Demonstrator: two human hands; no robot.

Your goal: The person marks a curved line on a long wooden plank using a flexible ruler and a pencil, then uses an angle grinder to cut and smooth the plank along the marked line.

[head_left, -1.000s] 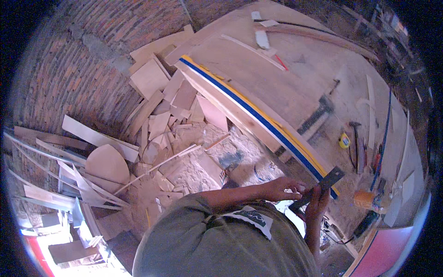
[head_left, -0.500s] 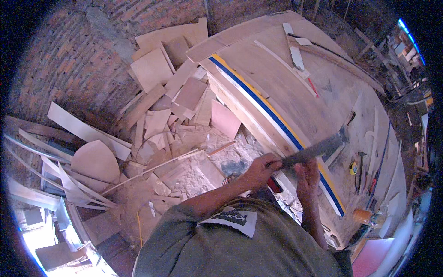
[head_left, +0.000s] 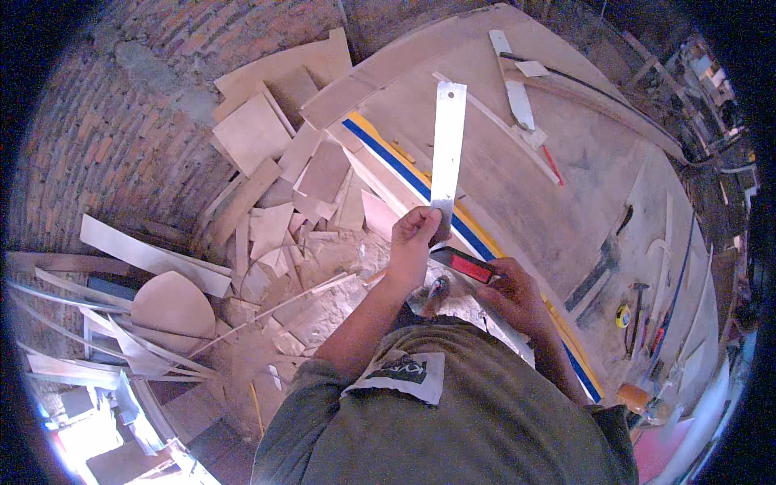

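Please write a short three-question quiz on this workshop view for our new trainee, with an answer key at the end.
1. Multiple choice: Which colours show on the handle held by the right hand?
A) Green and white
B) Red and black
C) Yellow and purple

2. True or false: The yellow tape measure lies beside the hammer.

3. Fill the gap: The left hand pinches the metal blade at its lower end; near its upper end is a small round ____.

Key:
1. B
2. True
3. hole
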